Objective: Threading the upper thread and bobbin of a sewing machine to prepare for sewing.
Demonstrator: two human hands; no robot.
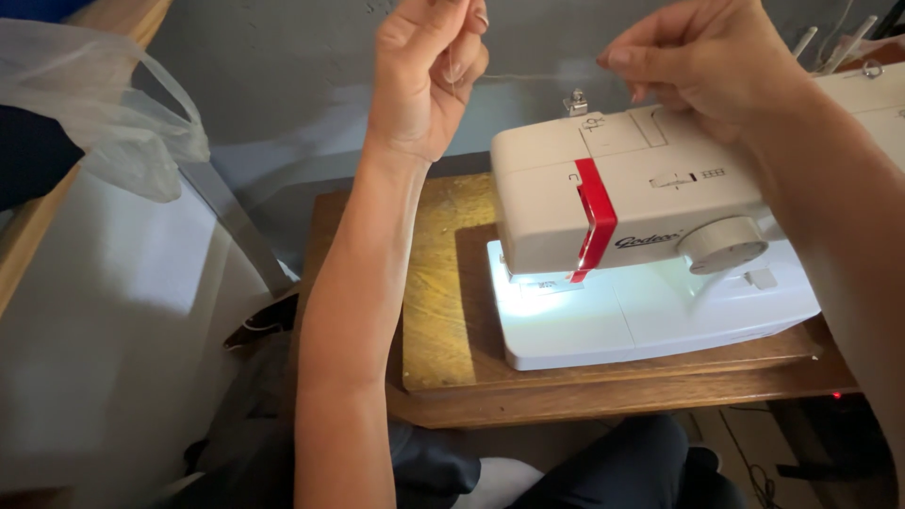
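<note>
Pinched between the fingertips of both hands, a thin pale thread [528, 76] runs taut from the left hand [429, 75] to the right hand [702, 57], raised above a white sewing machine [650, 236] with a red stripe, which stands lit on a wooden table [443, 311].

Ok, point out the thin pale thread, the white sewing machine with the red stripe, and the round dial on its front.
Thin pale thread [528, 76]: head view, on the taut stretch between the hands.
White sewing machine with red stripe [542, 188]: head view, on its front face.
Round dial [723, 245]: head view, on its face.
</note>
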